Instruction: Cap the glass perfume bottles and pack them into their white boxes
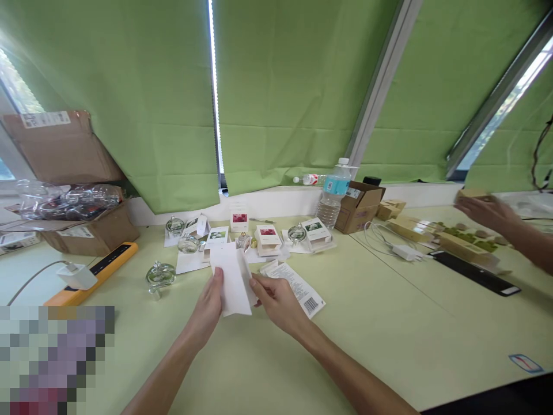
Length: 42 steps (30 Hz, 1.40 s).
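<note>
Between my two hands a folded white paper carton (235, 282) is held above the table, its plain side facing me. My left hand (210, 300) closes on its left edge with the thumb on top. My right hand (275, 297) pinches the right edge. Beneath and right of it lie flat printed cartons (300, 288) with a barcode. Beyond stand small white boxes, one with a green picture (217, 236) and one with a red picture (268, 237). A round glass bottle (159, 274) sits to the left, its silver cap (154, 293) beside it.
A cardboard box (93, 230) of clear plastic bottles and an orange power strip (116, 256) are at left. A large water bottle (332, 199) and a brown box (356, 207) stand behind. At right lie a white charger (408, 252) and black strip (475, 274); another person's hand (486, 210) reaches in.
</note>
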Motion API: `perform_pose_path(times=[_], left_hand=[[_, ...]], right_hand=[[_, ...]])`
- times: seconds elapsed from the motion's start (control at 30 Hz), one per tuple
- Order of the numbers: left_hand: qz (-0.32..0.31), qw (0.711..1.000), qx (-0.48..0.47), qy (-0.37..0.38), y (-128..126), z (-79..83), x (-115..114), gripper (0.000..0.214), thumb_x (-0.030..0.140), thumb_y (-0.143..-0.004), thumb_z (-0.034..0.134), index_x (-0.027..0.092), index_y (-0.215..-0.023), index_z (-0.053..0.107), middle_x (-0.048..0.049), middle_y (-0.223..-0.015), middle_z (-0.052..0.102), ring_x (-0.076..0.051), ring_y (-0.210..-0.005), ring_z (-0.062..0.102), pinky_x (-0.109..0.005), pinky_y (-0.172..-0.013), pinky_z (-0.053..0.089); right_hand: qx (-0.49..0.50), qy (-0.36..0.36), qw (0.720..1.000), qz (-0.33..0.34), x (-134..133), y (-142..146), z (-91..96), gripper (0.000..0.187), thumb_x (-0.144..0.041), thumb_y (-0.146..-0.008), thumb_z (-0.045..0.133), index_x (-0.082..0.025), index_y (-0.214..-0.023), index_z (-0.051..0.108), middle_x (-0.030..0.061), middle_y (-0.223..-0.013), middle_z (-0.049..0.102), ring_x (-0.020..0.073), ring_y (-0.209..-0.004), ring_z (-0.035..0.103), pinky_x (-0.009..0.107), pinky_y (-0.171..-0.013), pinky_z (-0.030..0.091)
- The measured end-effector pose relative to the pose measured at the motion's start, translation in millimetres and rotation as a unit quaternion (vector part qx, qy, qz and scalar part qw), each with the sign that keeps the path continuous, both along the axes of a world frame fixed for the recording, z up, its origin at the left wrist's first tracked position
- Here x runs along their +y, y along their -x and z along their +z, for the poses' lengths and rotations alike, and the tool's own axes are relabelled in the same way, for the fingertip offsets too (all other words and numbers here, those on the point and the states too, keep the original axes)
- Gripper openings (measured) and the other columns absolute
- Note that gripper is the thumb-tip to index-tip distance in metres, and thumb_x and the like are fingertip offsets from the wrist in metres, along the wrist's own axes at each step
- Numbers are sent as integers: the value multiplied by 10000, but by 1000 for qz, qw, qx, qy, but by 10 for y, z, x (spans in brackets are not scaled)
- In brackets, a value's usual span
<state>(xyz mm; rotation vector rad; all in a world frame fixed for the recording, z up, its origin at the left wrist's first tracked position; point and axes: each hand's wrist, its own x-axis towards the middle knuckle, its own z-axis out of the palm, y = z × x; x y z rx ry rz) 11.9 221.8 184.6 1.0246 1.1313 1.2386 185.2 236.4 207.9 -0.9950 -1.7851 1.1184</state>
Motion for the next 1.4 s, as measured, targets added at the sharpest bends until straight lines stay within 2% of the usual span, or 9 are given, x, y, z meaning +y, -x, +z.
perform_pose_path(times=[0.17, 0.47, 0.67, 0.83, 1.0, 1.2, 1.3, 1.4], left_hand=[[19, 1000, -2, 15, 2, 64, -34, 674, 672, -822, 471, 171, -1266, 549, -106, -1125, 698, -261, -997, 659, -346, -848, 507], [19, 999, -17, 22, 5, 98, -24, 653, 624, -809, 547, 130, -1236, 575, -109, -963, 738, -250, -881, 685, -343, -829, 507], [15, 998, -48, 34, 15, 67, -2, 652, 627, -793, 568, 140, -1225, 598, -109, -977, 742, -247, -867, 694, -347, -841, 511], [13, 995, -78, 55, -3, 126, -22, 629, 604, -794, 590, 147, -1227, 596, -109, -1002, 740, -248, -893, 696, -338, -820, 526], [8, 990, -116, 85, -14, 204, -52, 618, 595, -784, 612, 153, -1217, 600, -117, -1033, 731, -261, -947, 685, -335, -790, 543], [41, 981, -147, 122, 26, 223, -34, 625, 615, -755, 630, 202, -1223, 595, -90, -1125, 704, -248, -988, 670, -294, -721, 545], [58, 976, -159, 138, 39, 242, -23, 640, 640, -740, 627, 225, -1226, 595, -71, -1140, 699, -232, -960, 677, -260, -638, 528], [66, 974, -177, 125, 43, 256, -22, 634, 640, -749, 617, 252, -1248, 580, -52, -1143, 699, -219, -947, 680, -240, -596, 510]], right_hand=[[-10, 26, 1000, -3, -8, 12, -13, 542, -616, -885, 387, -189, -813, 713, 24, -687, 649, 206, -724, 621, 293, -612, 526], [-26, 6, 1000, 2, -5, 17, -12, 521, -584, -886, 415, -178, -728, 699, 27, -663, 633, 195, -702, 606, 278, -605, 516], [-11, -2, 1000, 12, -4, 7, -24, 480, -523, -908, 427, -167, -714, 683, 28, -692, 635, 178, -701, 593, 269, -605, 507], [-12, -18, 1000, 8, -1, -1, -9, 443, -479, -913, 449, -163, -734, 702, 26, -697, 643, 168, -682, 601, 253, -593, 496], [-15, -36, 999, 5, 3, -11, 3, 368, -412, -932, 451, -181, -923, 737, 19, -767, 677, 152, -664, 605, 255, -612, 507], [-43, -99, 992, -63, -13, -46, 3, 381, -401, -931, 488, -182, -1202, 643, 77, -1043, 698, 177, -803, 648, 293, -689, 555], [-63, -144, 987, -26, -40, -54, 21, 436, -420, -900, 549, -238, -1296, 567, 78, -1232, 620, 196, -947, 627, 301, -727, 568], [-87, -191, 978, 10, -62, -50, 25, 613, -419, -842, 639, -304, -1406, 429, 63, -1373, 512, 224, -1085, 576, 321, -767, 572]])
